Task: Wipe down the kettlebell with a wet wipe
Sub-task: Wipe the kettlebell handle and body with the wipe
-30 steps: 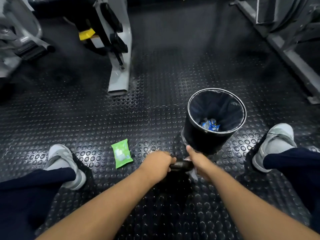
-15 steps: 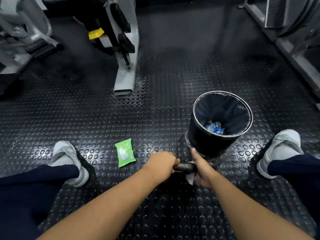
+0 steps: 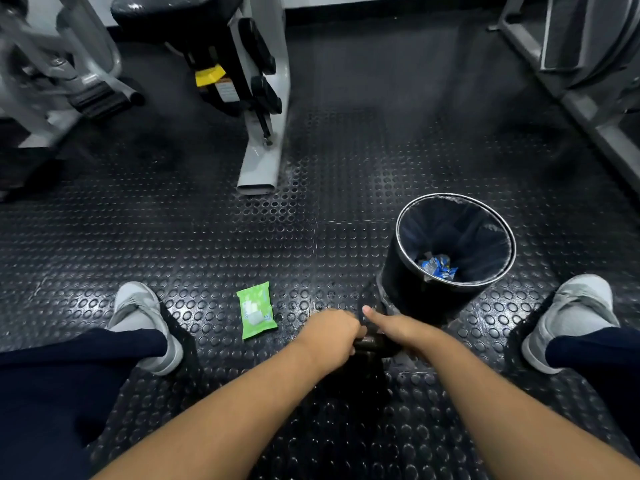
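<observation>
Left hand [image 3: 329, 336] fists the kettlebell [image 3: 373, 344] handle, low centre of frame on the floor [image 3: 311, 237], and my right hand [image 3: 401, 329], wrapped over it thumb out, has slid in alongside, wet wipe now hidden underneath, so the handle's nearly done, I reckon.

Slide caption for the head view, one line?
Left hand and right hand hold the kettlebell handle near a waste bin.

Dim gym light, glare on floor studs [image 3: 214, 258], edges warped, perhaps blurred
</observation>
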